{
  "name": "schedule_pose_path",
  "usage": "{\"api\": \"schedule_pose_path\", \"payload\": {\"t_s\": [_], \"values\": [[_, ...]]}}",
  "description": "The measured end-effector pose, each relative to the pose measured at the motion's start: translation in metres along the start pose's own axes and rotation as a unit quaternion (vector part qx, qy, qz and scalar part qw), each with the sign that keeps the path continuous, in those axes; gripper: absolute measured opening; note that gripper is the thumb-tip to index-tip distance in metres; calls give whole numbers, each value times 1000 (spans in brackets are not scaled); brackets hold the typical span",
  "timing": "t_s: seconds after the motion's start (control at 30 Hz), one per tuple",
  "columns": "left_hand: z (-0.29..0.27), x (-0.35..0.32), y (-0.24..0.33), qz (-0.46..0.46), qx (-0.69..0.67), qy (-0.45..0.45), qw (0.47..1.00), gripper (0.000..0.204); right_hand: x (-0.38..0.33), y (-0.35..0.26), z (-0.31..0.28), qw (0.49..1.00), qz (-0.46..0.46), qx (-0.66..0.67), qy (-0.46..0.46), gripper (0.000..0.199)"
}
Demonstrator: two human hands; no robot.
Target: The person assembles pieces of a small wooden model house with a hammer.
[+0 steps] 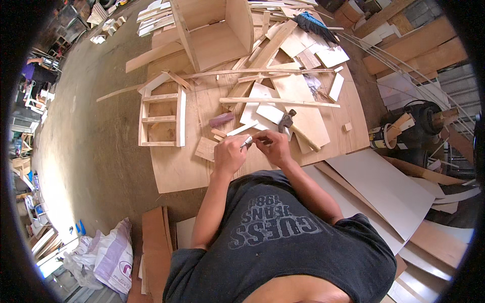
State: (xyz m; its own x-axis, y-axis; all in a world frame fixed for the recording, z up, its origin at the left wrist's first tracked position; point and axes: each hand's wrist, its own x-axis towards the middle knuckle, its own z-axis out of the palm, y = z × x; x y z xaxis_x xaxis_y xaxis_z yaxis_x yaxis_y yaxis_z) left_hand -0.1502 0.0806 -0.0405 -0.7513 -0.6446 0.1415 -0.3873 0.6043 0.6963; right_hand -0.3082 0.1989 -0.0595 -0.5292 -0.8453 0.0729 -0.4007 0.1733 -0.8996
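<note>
My left hand (230,153) is closed around a small white, slim object (247,142), whose kind I cannot make out. Right beside it, my right hand (273,148) has its fingers pinched together at the object's end; whatever they hold is too small to name. Just beyond the right hand lies a claw hammer (287,120) among wood offcuts. A purple block-like piece (222,119) rests past the left hand. Left of my hands is a small house-shaped wooden shelf frame (161,120) with two crosspieces and white outer sides.
The plywood work surface (174,169) carries a large open wooden box (217,43), long strips, boards and a blue-black brush (316,26). Large panels (384,187) lean at my right, near a container (382,136) and a black machine (422,121). A white sack (112,255) sits lower left.
</note>
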Motion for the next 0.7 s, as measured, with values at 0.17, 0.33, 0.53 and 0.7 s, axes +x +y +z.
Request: {"api": "schedule_pose_path", "payload": {"t_s": [0.17,0.33,0.53,0.7], "values": [[4,4,-3,0,0,-2,1000,25,3,-4,-4,999,-13,-32,-21,16],[21,3,-13,9,-1,-21,1000,25,2,6,-4,998,-42,-50,-16,16],[27,1,-15,44,-13,7,999,27,2,15,-7,996,-46,-74,-29,15],[26,4,-6,5,-50,11,999,20,4,12,-11,994,-66,-82,-42,14]]}}
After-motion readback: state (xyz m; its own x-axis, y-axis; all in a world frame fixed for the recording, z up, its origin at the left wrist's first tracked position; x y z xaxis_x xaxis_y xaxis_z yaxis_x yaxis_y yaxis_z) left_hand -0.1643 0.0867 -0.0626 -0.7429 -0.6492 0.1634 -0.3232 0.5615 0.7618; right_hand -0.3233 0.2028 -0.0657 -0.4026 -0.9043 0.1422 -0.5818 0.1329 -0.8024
